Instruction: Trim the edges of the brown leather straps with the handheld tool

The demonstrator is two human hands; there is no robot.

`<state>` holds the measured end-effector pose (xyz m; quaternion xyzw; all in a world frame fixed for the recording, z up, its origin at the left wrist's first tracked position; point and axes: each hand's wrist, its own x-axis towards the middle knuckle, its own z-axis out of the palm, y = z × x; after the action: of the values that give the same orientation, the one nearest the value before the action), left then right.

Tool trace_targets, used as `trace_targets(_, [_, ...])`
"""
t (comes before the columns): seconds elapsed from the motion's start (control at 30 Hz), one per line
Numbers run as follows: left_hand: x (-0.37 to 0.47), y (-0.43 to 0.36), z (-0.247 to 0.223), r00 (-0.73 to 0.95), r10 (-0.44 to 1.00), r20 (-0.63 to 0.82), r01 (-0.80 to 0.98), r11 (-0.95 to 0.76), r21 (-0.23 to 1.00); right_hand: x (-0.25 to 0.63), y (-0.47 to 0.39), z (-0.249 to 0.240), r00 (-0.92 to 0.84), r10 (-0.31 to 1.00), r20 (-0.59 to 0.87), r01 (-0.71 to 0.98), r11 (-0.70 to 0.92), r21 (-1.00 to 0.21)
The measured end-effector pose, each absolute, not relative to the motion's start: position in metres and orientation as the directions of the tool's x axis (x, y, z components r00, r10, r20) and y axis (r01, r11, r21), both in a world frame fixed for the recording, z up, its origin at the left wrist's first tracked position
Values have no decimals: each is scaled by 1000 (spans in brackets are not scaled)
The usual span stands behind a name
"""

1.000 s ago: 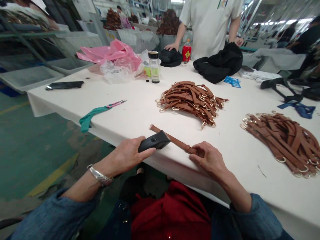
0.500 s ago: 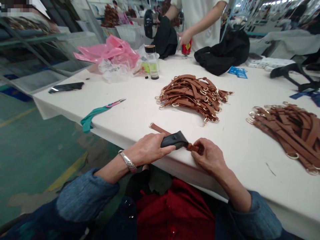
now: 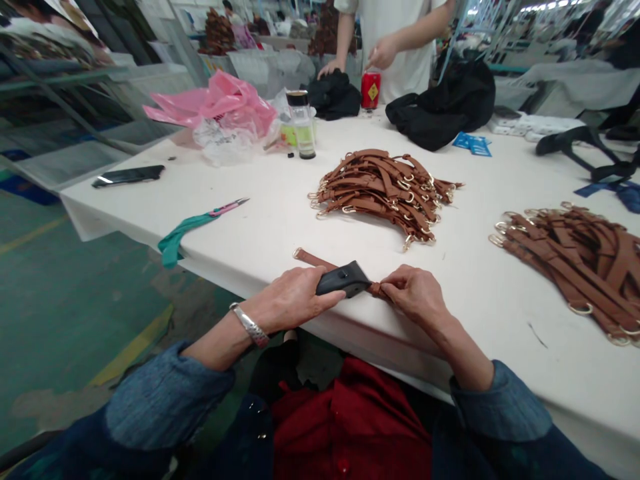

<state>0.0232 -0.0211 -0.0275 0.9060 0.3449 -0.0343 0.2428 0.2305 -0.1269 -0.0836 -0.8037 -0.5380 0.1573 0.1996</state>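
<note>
My left hand [image 3: 287, 297] is closed around a black handheld tool [image 3: 345, 281], clipper-like in shape with a small button on top. The tool's narrow end meets a brown leather strap [image 3: 314, 259], which lies at the table's front edge under it. At that spot my right hand [image 3: 417, 293] pinches the strap between thumb and fingers, close to a strap loop. The strap's far end carries a gold-coloured metal ring and points left. Part of the strap is hidden by the tool and my fingers.
Brown strap piles [image 3: 377, 190] with gold hardware lie ahead and to the right [image 3: 575, 267]. Pink-handled snips [image 3: 227, 209] with teal cloth, a phone [image 3: 129, 176], a jar [image 3: 301, 127] and a pink bag [image 3: 220, 100] sit leftward. Across the white table [image 3: 240, 243] stands a co-worker [image 3: 395, 50] by a red can [image 3: 371, 91].
My right hand's fingers have shifted slightly left and up on the strap, nearer the tool's tip. Opposite, the co-worker's hands have moved; the raised black cloth item is now low on the table.
</note>
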Motion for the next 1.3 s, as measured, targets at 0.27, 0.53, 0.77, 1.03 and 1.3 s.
trace_targets(0.27, [23,-21,-27,757,605,-248,647,-639,415,211,-133,-94,307,930,203,930,-249,-269])
trace_targets(0.53, [13,-19,-25,722,629,-289,690,-623,368,221,-140,-101,188,966,175,894,-94,-438])
trace_targets(0.77, [8,-21,-7,723,624,-298,690,-625,365,223,-135,-94,-5,991,135,783,87,-616])
trace_targets(1.03, [19,-16,-12,731,591,-342,682,-652,331,221,-128,-107,233,957,172,736,-58,-675])
trace_targets(1.3, [27,-7,-8,749,542,-381,656,-687,313,215,-151,-101,338,919,201,809,-175,-561])
